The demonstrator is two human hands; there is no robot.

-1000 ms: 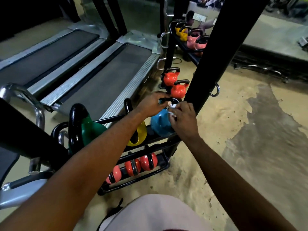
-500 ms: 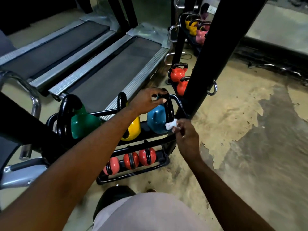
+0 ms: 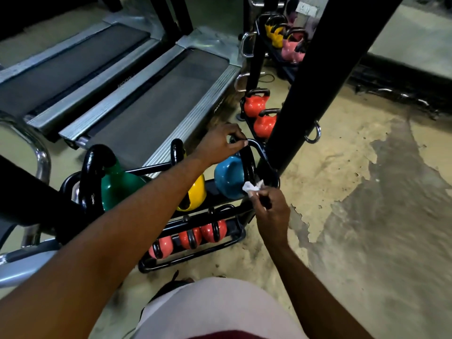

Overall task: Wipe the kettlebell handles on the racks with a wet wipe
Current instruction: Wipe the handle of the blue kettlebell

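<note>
So the left hand (image 3: 220, 143) is gripping the top of the handle (image 3: 248, 165) on the blue kettlebell (image 3: 228, 178), up on the rack (image 3: 261, 150). The right hand (image 3: 271, 212) is pinching the wet wipe (image 3: 252, 187) beside the handle's base. I reckon the gripped patch is risking getting skipped.

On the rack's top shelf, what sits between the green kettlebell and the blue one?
The yellow kettlebell sits between the green kettlebell and the blue kettlebell, partly hidden by the left forearm, in the head view.
</note>
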